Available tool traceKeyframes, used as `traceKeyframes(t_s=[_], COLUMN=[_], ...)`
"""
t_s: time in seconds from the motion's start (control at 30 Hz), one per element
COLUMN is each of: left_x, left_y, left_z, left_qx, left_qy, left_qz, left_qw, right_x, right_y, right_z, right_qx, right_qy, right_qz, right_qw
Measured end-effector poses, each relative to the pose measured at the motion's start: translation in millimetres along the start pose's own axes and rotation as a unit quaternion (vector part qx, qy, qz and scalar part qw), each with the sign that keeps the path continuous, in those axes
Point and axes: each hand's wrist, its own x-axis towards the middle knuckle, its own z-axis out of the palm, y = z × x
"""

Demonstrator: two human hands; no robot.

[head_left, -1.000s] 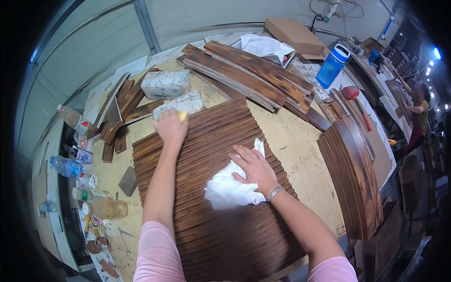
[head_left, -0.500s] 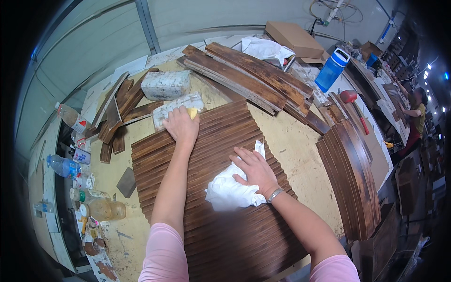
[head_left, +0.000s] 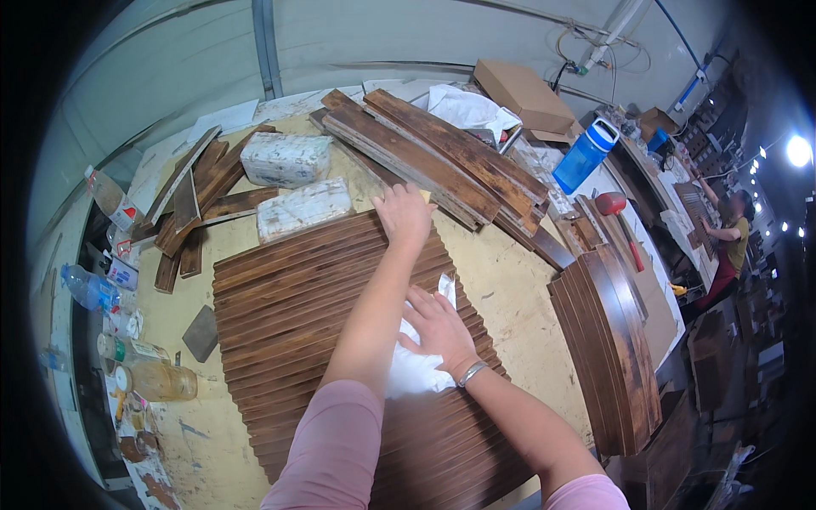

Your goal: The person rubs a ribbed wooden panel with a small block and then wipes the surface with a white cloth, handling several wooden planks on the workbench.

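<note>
Slatted dark brown boards (head_left: 297, 314) lie side by side across the table in front of me. At their far edge my left hand (head_left: 403, 212) is closed on a small yellow pad (head_left: 425, 196), mostly hidden by the fingers. My right hand (head_left: 442, 330) lies flat with fingers apart, pressing a crumpled white cloth (head_left: 418, 376) onto the boards. A tip of the cloth sticks out beyond the fingers. My left forearm crosses over the boards and hides part of the cloth.
Two white wrapped blocks (head_left: 304, 209) and loose brown planks (head_left: 416, 157) lie beyond the boards. Bottles (head_left: 157, 382) line the left edge. At right are a stack of curved boards (head_left: 608, 348), a red mallet (head_left: 611, 204) and a blue bottle (head_left: 585, 156). Another person (head_left: 731, 238) works far right.
My left hand has moved right along the boards' far edge, away from the white block, with the yellow pad. My right hand stays on the cloth. The whole view has shifted slightly.
</note>
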Motion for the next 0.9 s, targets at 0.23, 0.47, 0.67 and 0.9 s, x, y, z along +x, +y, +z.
traceKeyframes(t_s=[0.23, 0.47, 0.67, 0.9], left_x=[-14, -59, -96, -79], left_y=[-41, -184, -308, -194], left_z=[-21, -102, -174, -132], left_qx=[0.044, 0.127, 0.183, 0.019], left_qy=[-0.006, 0.024, 0.059, 0.079], left_qz=[-0.032, -0.094, -0.283, -0.095], left_qw=[0.999, 0.987, 0.94, 0.992], right_x=[0, 1, 1, 1], right_y=[2, 0, 2, -1], right_z=[2, 6, 7, 5], right_qx=[-0.009, -0.018, -0.008, 0.006], right_qy=[-0.015, -0.008, -0.027, -0.037], right_qz=[0.006, 0.01, 0.03, 0.038], right_qw=[1.0, 1.0, 0.999, 0.999])
